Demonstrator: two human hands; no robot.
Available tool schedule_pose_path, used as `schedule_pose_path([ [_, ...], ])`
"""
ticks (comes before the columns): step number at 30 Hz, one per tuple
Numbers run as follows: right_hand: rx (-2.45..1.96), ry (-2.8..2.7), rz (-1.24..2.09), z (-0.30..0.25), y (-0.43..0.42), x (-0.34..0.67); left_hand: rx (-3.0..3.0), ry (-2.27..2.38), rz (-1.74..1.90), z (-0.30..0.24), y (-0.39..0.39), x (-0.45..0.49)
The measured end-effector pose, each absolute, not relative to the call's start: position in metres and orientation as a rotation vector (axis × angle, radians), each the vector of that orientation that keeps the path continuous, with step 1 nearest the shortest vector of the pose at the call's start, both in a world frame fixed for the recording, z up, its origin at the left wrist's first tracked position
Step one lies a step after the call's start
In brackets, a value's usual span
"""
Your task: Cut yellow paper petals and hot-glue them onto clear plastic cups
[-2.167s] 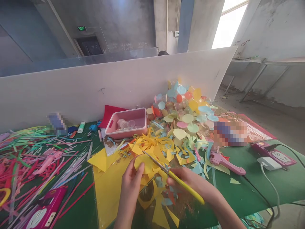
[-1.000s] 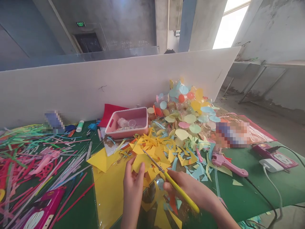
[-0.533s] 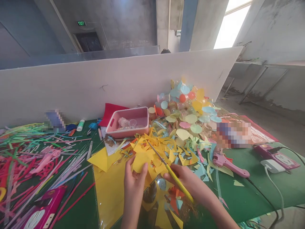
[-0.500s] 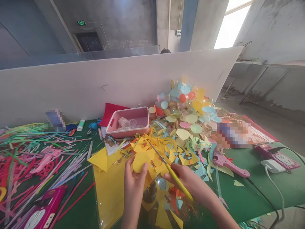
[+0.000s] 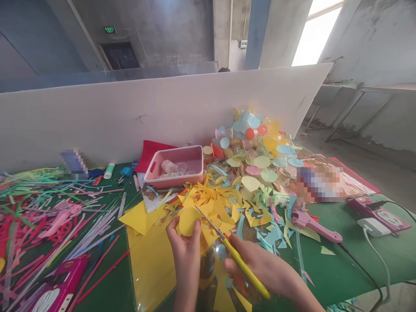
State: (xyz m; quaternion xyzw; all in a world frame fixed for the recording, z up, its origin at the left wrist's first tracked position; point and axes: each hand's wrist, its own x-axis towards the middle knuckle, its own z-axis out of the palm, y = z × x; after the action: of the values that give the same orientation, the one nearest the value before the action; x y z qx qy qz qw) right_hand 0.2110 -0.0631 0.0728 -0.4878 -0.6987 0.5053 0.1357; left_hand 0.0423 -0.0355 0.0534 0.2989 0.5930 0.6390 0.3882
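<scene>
My left hand (image 5: 186,242) pinches a rounded piece of yellow paper (image 5: 188,220) between thumb and fingers. In my right hand (image 5: 250,260) are scissors (image 5: 240,258) with long yellow handles. Their blades point up and left, the tips close to the right edge of the paper. A heap of yellow paper scraps (image 5: 224,199) lies just beyond both hands. Under my left wrist is a large yellow sheet (image 5: 149,264) in a clear sleeve, with a folded yellow piece (image 5: 141,216) at its top corner.
A pink bin (image 5: 177,180) holds clear plastic cups. Behind the scraps rises a pile of cups with coloured paper discs (image 5: 260,162). A pink glue gun (image 5: 316,227) and power strip (image 5: 380,216) lie right. Coloured strips (image 5: 58,221) and another power strip (image 5: 61,286) cover the left.
The scissors and my right hand have shifted slightly down and left, bringing the blade tips nearer the yellow piece. My left hand has turned the paper a little.
</scene>
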Motion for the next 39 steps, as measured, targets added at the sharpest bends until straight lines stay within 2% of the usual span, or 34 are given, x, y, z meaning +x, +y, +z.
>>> schedule_pose_path([
  [19,-1.574,-1.958,1.310,0.072,-0.059,0.193,0.549,1.422,1.590,0.042,-0.036,0.052],
  [27,-1.743,-1.678,1.277,0.068,-0.049,0.176,0.477,1.375,1.555,0.051,-0.035,0.047],
  [30,-1.833,-1.816,1.124,0.072,-0.042,0.176,0.468,1.371,1.515,0.054,-0.037,0.043],
  [34,-2.052,-2.080,0.760,0.070,-0.030,0.176,0.540,1.319,1.507,0.060,-0.038,0.037],
  [39,-1.994,-2.170,0.504,0.062,-0.018,0.173,0.598,1.267,1.546,0.073,-0.041,0.036],
])
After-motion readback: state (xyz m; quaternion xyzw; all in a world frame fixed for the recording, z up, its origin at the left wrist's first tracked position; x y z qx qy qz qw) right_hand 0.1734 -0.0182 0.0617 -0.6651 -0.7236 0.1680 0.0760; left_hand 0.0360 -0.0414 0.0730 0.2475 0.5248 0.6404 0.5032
